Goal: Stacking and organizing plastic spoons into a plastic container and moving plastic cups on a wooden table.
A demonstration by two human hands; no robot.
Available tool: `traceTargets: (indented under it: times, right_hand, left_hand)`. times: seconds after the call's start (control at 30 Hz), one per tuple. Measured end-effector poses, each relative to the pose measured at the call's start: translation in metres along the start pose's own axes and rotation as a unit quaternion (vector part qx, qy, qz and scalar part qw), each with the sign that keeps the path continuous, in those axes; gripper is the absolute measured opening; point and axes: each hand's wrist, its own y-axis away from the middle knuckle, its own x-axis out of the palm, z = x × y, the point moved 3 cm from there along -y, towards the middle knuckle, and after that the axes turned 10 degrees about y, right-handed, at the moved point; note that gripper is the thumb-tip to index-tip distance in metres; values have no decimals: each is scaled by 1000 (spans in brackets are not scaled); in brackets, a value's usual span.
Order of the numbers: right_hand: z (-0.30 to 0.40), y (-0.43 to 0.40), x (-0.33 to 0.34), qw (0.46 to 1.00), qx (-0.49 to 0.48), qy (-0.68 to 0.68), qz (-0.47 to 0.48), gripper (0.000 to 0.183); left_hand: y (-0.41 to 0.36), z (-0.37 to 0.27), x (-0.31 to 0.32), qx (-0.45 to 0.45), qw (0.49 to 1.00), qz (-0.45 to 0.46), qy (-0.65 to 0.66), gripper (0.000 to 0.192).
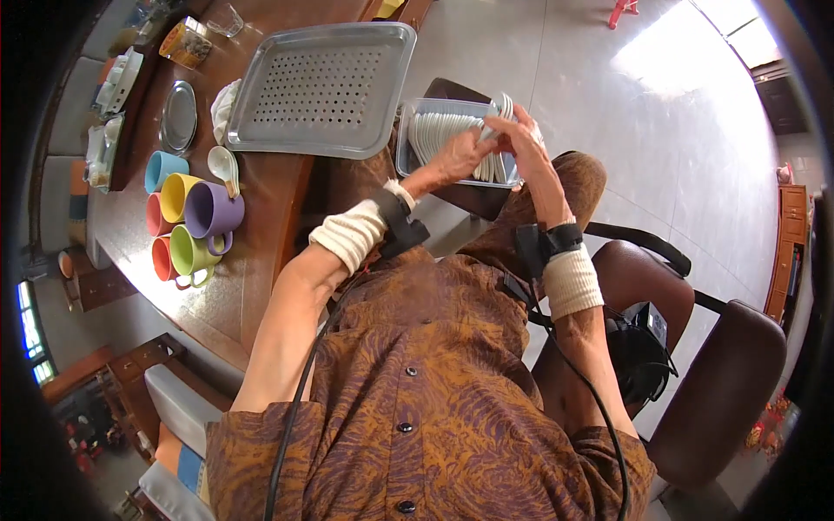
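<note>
A clear plastic bin [403, 156] stands before my knees, holding a tight row of nested white spoons [433, 133]. Over its right end my right hand [526, 140] grips a small stack of white spoons [503, 106], which rises above the rim. My left hand [464, 156] reaches across the bin from the table side, its fingers closed on the lower part of that same stack. The fingers partly hide the spoons between my hands. On the table at left, a few similar spoons [223, 168] lie nested beside the mugs.
A perforated metal tray [393, 133] overhangs the edge of the wooden table [260, 260]. Several coloured mugs, including a purple mug [218, 208], are grouped near a round metal dish [178, 117], a white cloth [223, 111] and a jar [186, 44]. A brown armchair [717, 397] stands at right.
</note>
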Motion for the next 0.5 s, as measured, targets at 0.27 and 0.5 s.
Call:
traceTargets:
  times: [0.27, 0.5]
  right_hand:
    - [19, -21, 13, 999, -45, -22, 22, 46]
    - [20, -35, 10, 973, -105, 204, 6, 54]
  left_hand:
    - [-4, -30, -14, -86, 985, 69, 130, 38]
    - [-21, -6, -10, -12, 994, 105, 40, 35]
